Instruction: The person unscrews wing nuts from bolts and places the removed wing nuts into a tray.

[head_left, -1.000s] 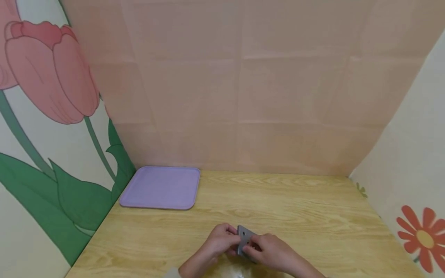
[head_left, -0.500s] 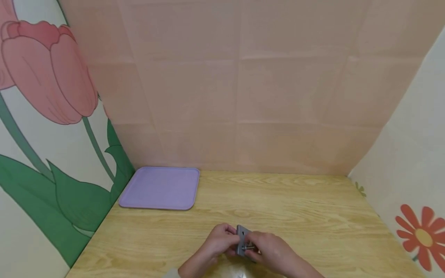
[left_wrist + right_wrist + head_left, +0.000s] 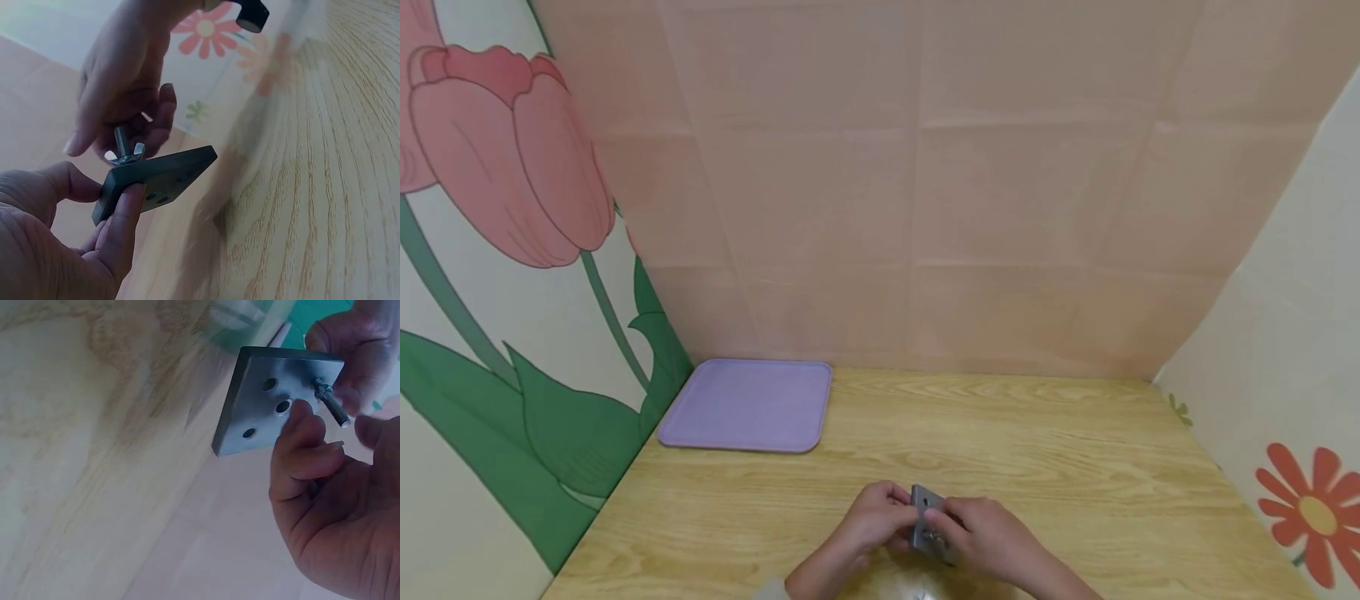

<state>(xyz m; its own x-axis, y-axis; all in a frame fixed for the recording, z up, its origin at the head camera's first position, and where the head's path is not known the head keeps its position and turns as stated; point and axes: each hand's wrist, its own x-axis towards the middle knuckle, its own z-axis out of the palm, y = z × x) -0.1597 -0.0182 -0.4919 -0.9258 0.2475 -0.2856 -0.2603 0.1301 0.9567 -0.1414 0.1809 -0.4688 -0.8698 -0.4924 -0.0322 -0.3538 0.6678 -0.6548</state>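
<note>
A grey metal plate [image 3: 256, 394] with several round holes stands tilted above the table. A threaded bolt [image 3: 335, 410] sticks out near one of its corners, with a wing nut [image 3: 127, 156] on it close against the plate. My left hand [image 3: 877, 518] pinches the plate's edge between thumb and fingers. Beside the bolt, my right hand [image 3: 992, 533] has its fingers loosely bent. In the right wrist view a fingertip lies at the plate's face near a hole, while the thumb is apart from the bolt. The bolt's other end is hidden.
A purple tray [image 3: 745, 404] lies at the back left of the wood-grain table [image 3: 1037, 442]. Something clear and shiny, perhaps plastic [image 3: 917, 593], shows at the bottom edge below the hands. Papered walls stand behind and at both sides.
The right fingers have shifted around the bolt; it showed between them half a second ago, and now the thumb lies across the plate in the head view. The left hand and plate stay put.
</note>
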